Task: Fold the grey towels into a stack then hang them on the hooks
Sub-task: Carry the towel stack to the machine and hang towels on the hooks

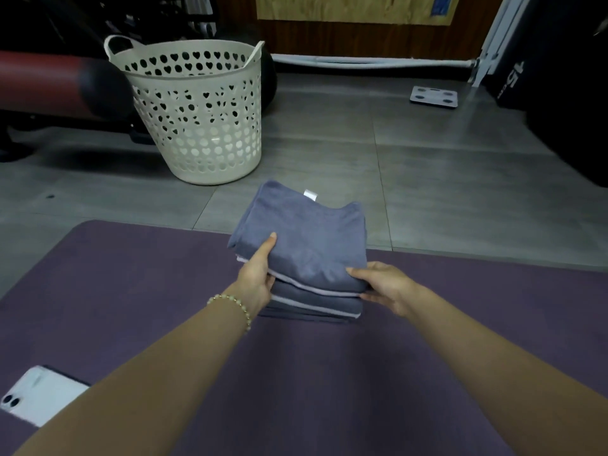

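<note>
Grey towels (306, 245) are stacked at 12 o'clock on the purple mat (131, 291). Left hand (260, 278) grips its 9 o'clock side, right hand (385, 284) the 4 o'clock corner.

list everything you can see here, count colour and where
towels: one folded stack, grey, far edge of mat, between both hands
mat: one, purple, on floor
basket: one, cream, heart-shaped holes, floor behind stack
phone: one, white, on mat, near left
scale: one, pale grey, floor far right
roll: one, red, far left, blurred
bracelet: one, beaded, left wrist
left hand: grips stack's left side
right hand: grips stack's right side
</note>
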A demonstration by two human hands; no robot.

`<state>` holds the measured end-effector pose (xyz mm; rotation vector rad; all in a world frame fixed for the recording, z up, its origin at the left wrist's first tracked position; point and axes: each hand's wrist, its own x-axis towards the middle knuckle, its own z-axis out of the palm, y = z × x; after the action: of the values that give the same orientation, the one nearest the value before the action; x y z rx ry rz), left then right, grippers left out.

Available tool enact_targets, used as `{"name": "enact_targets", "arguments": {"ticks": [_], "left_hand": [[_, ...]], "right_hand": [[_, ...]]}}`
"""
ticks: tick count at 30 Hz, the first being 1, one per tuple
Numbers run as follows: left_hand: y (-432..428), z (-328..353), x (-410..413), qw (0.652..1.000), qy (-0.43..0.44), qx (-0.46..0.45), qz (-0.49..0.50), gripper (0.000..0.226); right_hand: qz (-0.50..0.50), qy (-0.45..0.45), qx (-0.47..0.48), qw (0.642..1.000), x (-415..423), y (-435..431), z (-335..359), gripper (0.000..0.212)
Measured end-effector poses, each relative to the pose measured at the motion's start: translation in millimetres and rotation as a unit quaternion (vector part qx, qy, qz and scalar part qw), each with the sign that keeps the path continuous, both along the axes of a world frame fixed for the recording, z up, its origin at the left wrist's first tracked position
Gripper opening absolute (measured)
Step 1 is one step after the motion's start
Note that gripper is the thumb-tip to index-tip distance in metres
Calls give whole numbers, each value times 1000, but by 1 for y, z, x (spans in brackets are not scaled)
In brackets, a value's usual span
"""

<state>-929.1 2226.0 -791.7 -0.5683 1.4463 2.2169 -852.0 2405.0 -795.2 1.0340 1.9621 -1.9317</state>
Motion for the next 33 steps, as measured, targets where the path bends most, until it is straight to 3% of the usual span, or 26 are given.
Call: {"name": "enact_targets", "arguments": {"ticks": [3, 5, 9, 13, 17, 20, 23, 27, 33], "left_hand": [[10, 39, -2, 994, 78, -70, 15, 34], [25, 84, 4, 984, 140, -109, -17, 31], [44, 188, 22, 951, 255, -154, -85, 25], [54, 297, 46, 951, 216, -131, -179, 23], [73, 425, 66, 935, 188, -72, -291, 33], [91, 530, 74, 917, 169, -40, -359, 52], [113, 631, 82, 907, 169, -22, -386, 62], [140, 743, 87, 913, 172, -14, -369, 54], [188, 833, 88, 917, 160, 12, -366, 74]], "right_hand": [[68, -18, 66, 995, 14, 9, 41, 34], [57, 39, 92, 993, 19, 17, 80, 53], [23, 119, 22, 992, 32, 25, 178, 86], [7, 136, 1, 991, 62, 35, 269, 80], [-24, 138, 26, 990, 92, 64, 385, 104], [-30, 149, -42, 988, 113, 87, 489, 110], [-45, 140, -95, 984, 137, 101, 590, 99], [-90, 164, -72, 980, 161, 114, 705, 85], [-121, 199, -50, 971, 194, 148, 807, 54]]}}
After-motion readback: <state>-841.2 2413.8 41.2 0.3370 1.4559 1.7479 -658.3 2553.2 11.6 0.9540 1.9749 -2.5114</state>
